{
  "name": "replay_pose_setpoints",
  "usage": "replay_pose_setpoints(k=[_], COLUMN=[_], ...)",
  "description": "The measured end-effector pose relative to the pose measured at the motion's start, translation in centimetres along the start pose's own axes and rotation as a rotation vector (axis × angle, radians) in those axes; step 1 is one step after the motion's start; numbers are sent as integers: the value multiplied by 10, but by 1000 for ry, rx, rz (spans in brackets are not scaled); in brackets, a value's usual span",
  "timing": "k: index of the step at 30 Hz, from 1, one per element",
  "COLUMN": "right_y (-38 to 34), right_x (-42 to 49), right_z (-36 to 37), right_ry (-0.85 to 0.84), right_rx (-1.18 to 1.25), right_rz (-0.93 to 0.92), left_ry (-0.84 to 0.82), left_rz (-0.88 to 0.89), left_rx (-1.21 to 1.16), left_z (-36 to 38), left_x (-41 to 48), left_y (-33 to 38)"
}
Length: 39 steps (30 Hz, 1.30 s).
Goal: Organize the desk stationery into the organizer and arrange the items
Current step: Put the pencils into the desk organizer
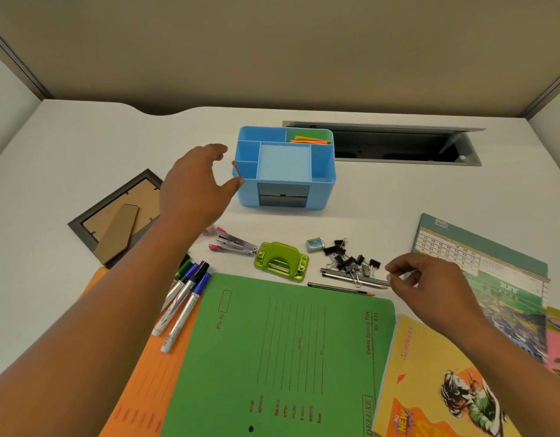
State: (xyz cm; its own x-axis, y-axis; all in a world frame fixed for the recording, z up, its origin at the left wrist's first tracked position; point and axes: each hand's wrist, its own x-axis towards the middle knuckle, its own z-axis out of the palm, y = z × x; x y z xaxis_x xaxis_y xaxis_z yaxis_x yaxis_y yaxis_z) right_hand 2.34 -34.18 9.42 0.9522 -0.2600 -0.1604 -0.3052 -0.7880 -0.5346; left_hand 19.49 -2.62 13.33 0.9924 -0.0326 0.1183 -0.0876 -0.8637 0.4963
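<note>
Two bare hands out over a white desk [83, 137]. Blue plastic compartment organizer [323, 175] stands upright mid-desk, just in front of a recessed grey cable hatch [398, 143]; dark drawer fronts in its near face. Neon orange and yellow paper strips [310, 141] lie in its back right compartment.

Left hand [193, 184] hovers at the organizer's left side, fingers spread and loosely bent, thumb tip close to the front left corner. Thin brown stick [236, 169], pencil-like, slants at the organizer's left wall between thumb and fingers; cannot tell whether the hand touches it.

Right hand [430, 285] low over the desk at right, fingers curled, index and thumb tips drawn together at the sharpened ends of the grey pencils [351, 275]; cannot tell whether they actually have hold.

Loose items in a rough row between organizer and folders:
- silver stapler with pink ends [233, 242]
- lime-green hole punch [282, 261], just beside the stapler
- small teal box [315, 244]
- heap of black binder clips [348, 260], some lying on the grey pencils
- one dark pencil [338, 288], apart from the grey ones, just beside the top edge of the green card file folder [282, 351]

Whiteboard markers [184, 298], blue, black and green caps, fanned at left across the orange folder [146, 373], which the green folder overlaps. Dark picture frame [115, 212] lies face-down at far left, partly behind the left forearm. Green-bordered calendar [480, 266] at right; yellow printed booklet [436, 383] beside the green folder, under the right forearm
</note>
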Motion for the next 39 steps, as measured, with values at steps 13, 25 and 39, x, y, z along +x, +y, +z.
replay_pose_setpoints(k=[13,25,39], right_y=[21,12,-59], right_x=[6,12,-26], right_z=[34,42,-10], right_ry=[-176,-247,1], right_rx=[-276,-338,142], right_rz=[-96,-160,-397], left_ry=[-126,-207,-338], left_rz=[-45,-1,378], left_rx=[-223,-218,-186], left_z=[36,42,25], left_x=[-144,-165,-143], left_y=[7,22,62])
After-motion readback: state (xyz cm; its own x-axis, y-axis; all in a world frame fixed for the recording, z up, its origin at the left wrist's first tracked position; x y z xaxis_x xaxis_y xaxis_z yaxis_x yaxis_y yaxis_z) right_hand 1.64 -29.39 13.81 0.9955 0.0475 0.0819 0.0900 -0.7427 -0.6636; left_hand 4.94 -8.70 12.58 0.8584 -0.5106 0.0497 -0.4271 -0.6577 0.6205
